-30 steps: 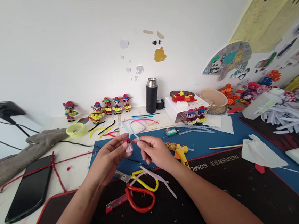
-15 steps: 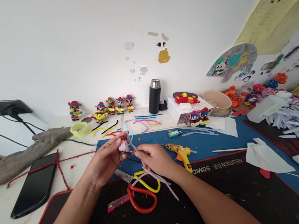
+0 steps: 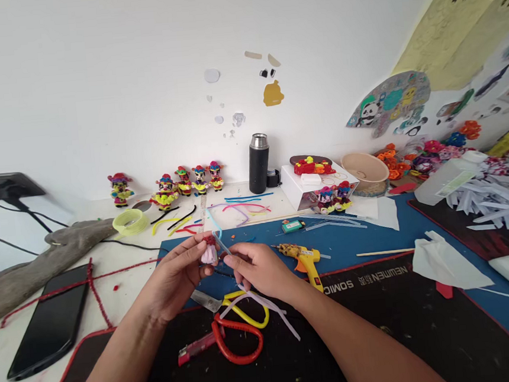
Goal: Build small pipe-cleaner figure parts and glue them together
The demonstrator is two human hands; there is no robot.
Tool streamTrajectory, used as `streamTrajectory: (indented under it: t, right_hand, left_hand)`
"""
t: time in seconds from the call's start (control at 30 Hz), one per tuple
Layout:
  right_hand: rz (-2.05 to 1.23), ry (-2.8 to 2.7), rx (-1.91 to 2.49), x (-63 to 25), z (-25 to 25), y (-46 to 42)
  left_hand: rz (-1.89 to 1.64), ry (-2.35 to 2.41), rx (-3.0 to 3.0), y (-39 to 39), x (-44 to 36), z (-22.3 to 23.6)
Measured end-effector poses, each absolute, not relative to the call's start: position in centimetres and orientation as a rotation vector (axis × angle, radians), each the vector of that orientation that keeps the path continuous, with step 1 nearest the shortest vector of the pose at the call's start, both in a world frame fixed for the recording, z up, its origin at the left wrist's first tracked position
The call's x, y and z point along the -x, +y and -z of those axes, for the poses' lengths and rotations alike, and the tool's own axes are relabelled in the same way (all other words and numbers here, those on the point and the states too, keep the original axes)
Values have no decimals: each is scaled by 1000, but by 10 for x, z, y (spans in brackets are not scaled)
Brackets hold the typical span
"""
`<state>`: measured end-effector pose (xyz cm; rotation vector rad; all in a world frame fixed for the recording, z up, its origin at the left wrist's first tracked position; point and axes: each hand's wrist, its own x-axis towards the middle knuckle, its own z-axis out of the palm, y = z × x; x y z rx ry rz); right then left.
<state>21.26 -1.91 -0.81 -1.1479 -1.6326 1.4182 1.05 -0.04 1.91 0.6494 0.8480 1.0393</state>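
My left hand [image 3: 168, 279] pinches a small doll part with a red fuzzy top and a pale pink-white lower half [image 3: 209, 254] between thumb and fingers. My right hand [image 3: 261, 267] is closed on a light blue pipe cleaner [image 3: 222, 245], whose upper stretch touches or passes close by the red top. Whether it is fastened there I cannot tell. Below my right hand hang pale lilac pipe cleaners [image 3: 288, 325]; their upper ends are hidden by the fingers. Beneath both hands lie scissors with red and yellow handles [image 3: 240, 358] and a pink lighter [image 3: 197, 347].
A yellow glue gun [image 3: 303, 261] lies right of my right hand. Finished dolls [image 3: 165, 190] stand along the wall near a black flask [image 3: 258, 164]. Loose pipe cleaners [image 3: 242, 201], a phone [image 3: 48, 328], a white box [image 3: 296, 187] and tissue [image 3: 452, 260] lie around.
The view has shifted slightly, so most things sit further left. The light blue pipe cleaner's upper end is lower and closer to the red top. Both hands keep their grip.
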Motion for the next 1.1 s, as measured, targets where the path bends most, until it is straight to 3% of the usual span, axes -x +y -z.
streamTrajectory:
  t: [0.57, 1.1]
  right_hand:
    - [-1621, -1318, 1039, -214, 15, -11]
    - [-1543, -1304, 1071, -213, 16, -10]
  left_hand:
    - [-1160, 879, -610, 3, -14, -12]
    - [-1244, 947, -834, 1, -20, -8]
